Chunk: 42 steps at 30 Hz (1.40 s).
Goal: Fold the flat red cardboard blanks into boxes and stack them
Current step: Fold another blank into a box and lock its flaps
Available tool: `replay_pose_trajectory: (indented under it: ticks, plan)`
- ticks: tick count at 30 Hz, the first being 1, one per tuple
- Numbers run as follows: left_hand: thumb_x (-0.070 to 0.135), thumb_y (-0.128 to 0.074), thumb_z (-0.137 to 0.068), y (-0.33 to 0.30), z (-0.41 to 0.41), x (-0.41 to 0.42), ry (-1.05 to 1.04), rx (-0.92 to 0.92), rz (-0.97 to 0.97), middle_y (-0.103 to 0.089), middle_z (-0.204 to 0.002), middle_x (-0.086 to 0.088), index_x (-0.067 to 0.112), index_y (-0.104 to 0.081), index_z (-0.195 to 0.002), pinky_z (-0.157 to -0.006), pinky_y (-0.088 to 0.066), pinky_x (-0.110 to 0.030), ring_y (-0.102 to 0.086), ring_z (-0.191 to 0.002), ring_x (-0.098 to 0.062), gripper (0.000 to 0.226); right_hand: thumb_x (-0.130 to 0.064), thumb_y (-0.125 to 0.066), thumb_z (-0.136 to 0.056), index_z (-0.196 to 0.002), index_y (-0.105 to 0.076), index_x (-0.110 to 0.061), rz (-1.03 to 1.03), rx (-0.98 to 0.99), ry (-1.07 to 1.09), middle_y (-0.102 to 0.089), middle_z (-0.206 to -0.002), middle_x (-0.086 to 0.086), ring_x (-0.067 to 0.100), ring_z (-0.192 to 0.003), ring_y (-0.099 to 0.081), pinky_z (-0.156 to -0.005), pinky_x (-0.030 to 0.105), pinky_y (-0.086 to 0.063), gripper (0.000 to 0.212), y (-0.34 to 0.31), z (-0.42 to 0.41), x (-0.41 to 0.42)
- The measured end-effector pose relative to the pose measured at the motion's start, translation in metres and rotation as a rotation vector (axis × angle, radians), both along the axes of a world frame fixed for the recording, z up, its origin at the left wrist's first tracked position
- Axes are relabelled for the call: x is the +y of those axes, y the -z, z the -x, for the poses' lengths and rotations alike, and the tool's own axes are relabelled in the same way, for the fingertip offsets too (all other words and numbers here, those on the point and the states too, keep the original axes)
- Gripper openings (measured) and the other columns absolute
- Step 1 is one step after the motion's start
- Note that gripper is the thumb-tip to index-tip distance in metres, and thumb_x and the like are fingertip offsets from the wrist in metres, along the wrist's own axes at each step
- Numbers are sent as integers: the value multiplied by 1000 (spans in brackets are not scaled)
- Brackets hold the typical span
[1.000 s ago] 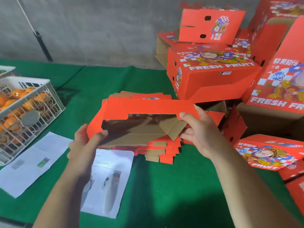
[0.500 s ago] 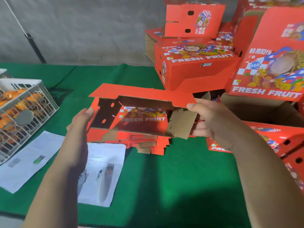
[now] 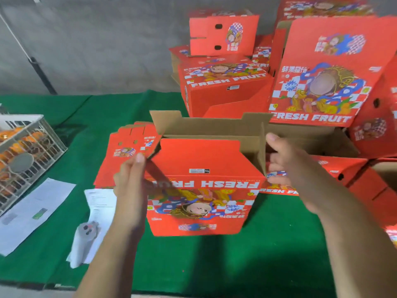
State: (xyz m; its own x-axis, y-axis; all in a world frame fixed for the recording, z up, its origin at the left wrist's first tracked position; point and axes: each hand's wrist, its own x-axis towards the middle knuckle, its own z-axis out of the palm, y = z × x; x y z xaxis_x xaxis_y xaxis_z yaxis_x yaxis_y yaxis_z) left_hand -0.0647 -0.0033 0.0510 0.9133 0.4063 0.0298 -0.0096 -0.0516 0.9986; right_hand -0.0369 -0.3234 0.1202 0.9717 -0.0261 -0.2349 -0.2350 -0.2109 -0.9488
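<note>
I hold a red "FRESH FRUIT" cardboard box [image 3: 204,190] opened into a box shape above the green table, its printed side towards me and upside down, brown flaps standing up at the far side. My left hand [image 3: 131,186] presses flat against its left end. My right hand [image 3: 285,168] grips its right end, thumb over the brown end flap. A pile of flat red blanks [image 3: 126,151] lies on the table behind the box on the left. Folded boxes are stacked at the back [image 3: 223,87].
More red boxes [image 3: 322,78] crowd the right side, some open and lying over. A white crate of oranges [image 3: 25,155] stands at the left. Paper sheets [image 3: 34,209] and a small white object [image 3: 86,239] lie on the green cloth [image 3: 214,265].
The flat blank lifted from the pile has been opened into a box shape and turned so its printed face is towards me. Both hands shifted to its ends.
</note>
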Motion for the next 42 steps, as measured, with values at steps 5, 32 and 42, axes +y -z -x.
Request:
replay_pose_trajectory:
  ticks: [5, 32, 42]
  plan:
    - [99, -34, -77, 44, 11, -62, 24, 102, -54, -72, -111, 12, 55, -66, -108, -106, -45, -48, -66, -113, -11, 63, -77, -60, -80, -162, -11, -44, 532, -48, -38, -16, -171, 0, 28, -156, -17, -125, 46, -19, 101, 50, 19, 4]
    - [68, -59, -92, 41, 62, -91, -13, -267, -270, -42, -157, 5, 47, -35, -156, -111, -45, -60, -43, -146, -23, 71, -101, -57, -49, -151, 8, -49, 162, -268, -19, 36, -158, -25, 4, -145, 40, -127, 50, 5, 132, 37, 31, 73]
    - [21, -54, -100, 10, 69, -147, 239, -522, -542, -38, -156, 8, 23, -29, -161, -112, -35, -57, -37, -144, -34, 66, -107, -53, -42, -141, 10, -77, -84, -198, -179, 18, -169, -16, 5, -154, 22, -119, 50, -30, 121, 14, 47, 71]
